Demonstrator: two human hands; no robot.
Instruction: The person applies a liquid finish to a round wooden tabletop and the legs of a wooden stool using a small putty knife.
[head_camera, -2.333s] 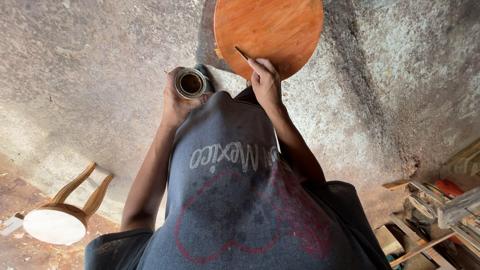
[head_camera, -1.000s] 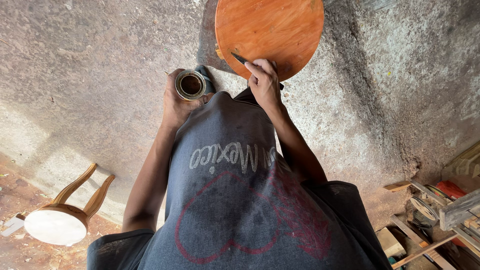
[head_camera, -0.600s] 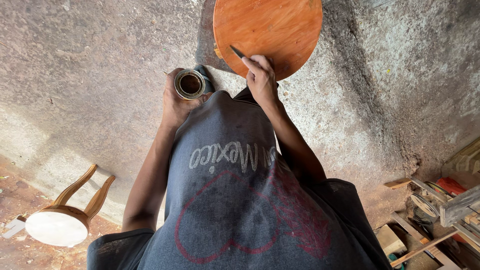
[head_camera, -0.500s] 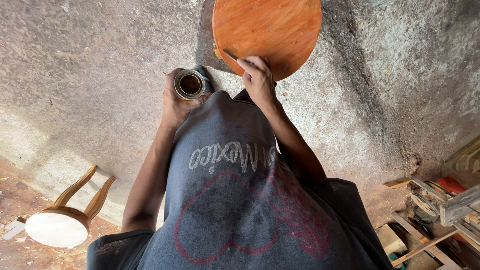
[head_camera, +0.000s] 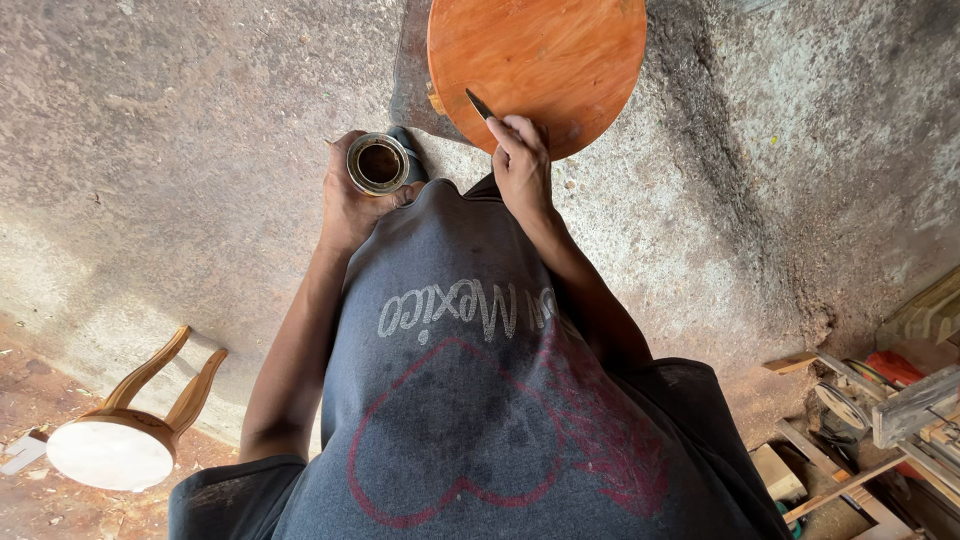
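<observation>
Both hands closed: left hand grips tin; right hand pinches brush, tip swept back right across round seat.

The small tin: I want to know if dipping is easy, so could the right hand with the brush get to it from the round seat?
Probably yes: the right hand and the tin in the left hand are close, with nothing between.

One package is noted: a small round open metal can, dark inside with a pale rim, held over the concrete floor. No labels, signs or screens are observed.
</observation>
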